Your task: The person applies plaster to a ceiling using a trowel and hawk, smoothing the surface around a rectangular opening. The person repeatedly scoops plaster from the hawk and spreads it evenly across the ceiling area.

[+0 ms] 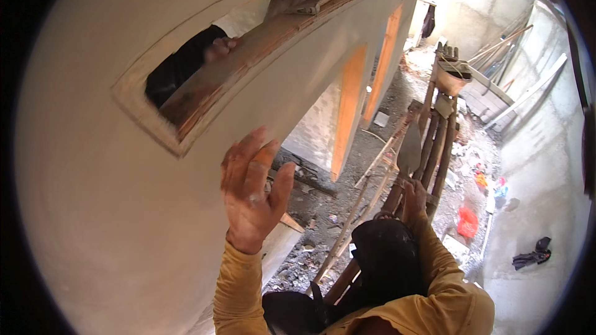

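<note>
My left hand (253, 195) is raised in front of the smooth grey plastered wall (124, 211), fingers spread and slightly bent, with nothing in it. Whether its fingertips touch the wall I cannot tell. Lower and to the right, my right hand (415, 200) grips a trowel; its handle is mostly hidden by the fingers. The pointed grey trowel blade (409, 152) points away from me above the wooden poles. Over my left hand is a long wood-framed opening (211, 90) in the wall.
Another person's hand (221, 48) and dark sleeve show through the opening. On its sill lies a wooden-handled tool (320, 1). A scaffold of poles (442, 149) runs ahead, bearing a bucket (451, 79). Rubble and a red plastic bag (467, 222) lie below.
</note>
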### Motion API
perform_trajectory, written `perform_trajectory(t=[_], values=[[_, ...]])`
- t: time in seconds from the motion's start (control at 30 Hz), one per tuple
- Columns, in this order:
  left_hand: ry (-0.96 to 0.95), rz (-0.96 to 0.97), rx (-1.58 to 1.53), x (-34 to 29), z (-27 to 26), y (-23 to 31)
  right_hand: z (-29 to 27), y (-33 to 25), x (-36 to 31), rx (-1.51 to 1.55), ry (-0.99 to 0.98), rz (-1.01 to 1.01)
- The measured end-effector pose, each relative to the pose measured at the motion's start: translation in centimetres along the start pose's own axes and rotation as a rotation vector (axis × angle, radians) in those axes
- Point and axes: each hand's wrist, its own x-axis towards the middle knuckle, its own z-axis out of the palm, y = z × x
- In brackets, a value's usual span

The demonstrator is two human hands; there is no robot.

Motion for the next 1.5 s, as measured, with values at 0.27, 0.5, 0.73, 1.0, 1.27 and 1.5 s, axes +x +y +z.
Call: perform_trajectory(t=[0.27, 0.5, 0.73, 1.0, 1.27, 1.5], values=[[-0.169, 0.081, 0.592, 12.5, 4.1, -2.5, 11.7, 9.2, 6.0, 0.403, -0.265, 0.379], [-0.469, -0.227, 0.914, 19.8, 10.1, -4.2, 18.3, 10.7, 17.5, 0.121, -0.249, 0.202], [-0.41, -0.097, 0.967, 17.9, 9.8, -4.8, 20.3, 4.3, 23.5, 0.194, -0.238, 0.26], [-0.349, -0.11, 0.944, 17.5, 10.9, -5.0, 16.9, -0.9, 28.9, -0.016, 0.044, -0.356], [-0.389, -0.001, 0.915, 17.7, 10.0, -5.1, 13.2, -18.1, 31.9, -0.178, 0.073, -0.606], [-0.487, -0.069, 0.975, 18.0, 9.8, -4.7, 16.9, -17.1, 40.9, -0.211, 0.094, -0.468]])
